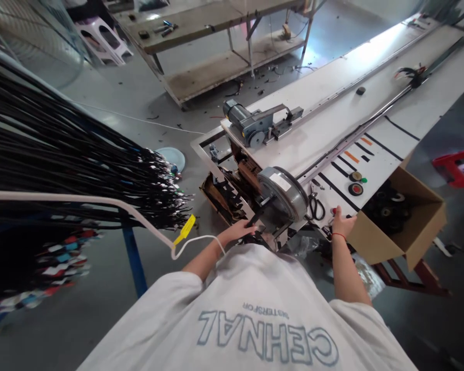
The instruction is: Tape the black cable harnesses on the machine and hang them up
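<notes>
My left hand (240, 230) reaches to the end of a long white machine table (325, 129) and closes on a black bar (260, 213) just below a round grey drum (284, 193). My right hand (342, 224) rests at the table's near edge beside a small red button (333, 211), fingers curled; a red band circles its wrist. Black scissors (316, 207) lie on the table between my two hands. A thin white cord with a yellow tag (185, 230) loops over my left forearm.
An open cardboard box (406, 226) holding dark tape rolls sits right of my right hand on a red frame. A rack of black cable bundles (62, 149) fills the left. A grey motor (251, 126) is mounted on the table. A workbench (201, 31), stool and red crate stand farther off.
</notes>
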`<state>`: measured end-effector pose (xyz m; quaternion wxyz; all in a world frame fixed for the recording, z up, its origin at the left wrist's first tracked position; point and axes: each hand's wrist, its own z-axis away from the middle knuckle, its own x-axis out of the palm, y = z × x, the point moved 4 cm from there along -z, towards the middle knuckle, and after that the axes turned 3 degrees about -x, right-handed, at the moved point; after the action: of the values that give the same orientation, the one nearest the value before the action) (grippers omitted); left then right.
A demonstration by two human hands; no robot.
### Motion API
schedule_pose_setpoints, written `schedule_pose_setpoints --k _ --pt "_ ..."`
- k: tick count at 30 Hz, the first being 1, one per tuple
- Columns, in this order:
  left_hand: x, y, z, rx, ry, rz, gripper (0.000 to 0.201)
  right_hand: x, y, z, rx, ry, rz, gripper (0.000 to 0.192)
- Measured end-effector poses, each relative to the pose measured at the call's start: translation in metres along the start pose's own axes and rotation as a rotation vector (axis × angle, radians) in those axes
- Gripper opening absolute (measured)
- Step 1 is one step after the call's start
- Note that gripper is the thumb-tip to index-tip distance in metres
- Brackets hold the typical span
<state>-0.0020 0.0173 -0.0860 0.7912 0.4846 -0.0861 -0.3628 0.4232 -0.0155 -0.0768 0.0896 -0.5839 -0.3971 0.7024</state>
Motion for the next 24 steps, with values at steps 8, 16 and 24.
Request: schedule_pose_setpoints --k 8,16,24 --pt "-0.015 -0.023 0.037 -0.035 0.203 -0.205 0.044 0.001 0.000 0.000 0.018 0.007 -0.006 0.072" --pt "-0.012 0.014 0.032 0.053 0.320 -0.249 0.044 0.002 0.002 -0.003 0.014 -0.002 -0.025 0.075" --pt "-0.013 0.026 0.009 0.110 0.194 -0.280 0.045 0.000 -0.002 0.001 0.024 -0.021 -0.005 0.077"
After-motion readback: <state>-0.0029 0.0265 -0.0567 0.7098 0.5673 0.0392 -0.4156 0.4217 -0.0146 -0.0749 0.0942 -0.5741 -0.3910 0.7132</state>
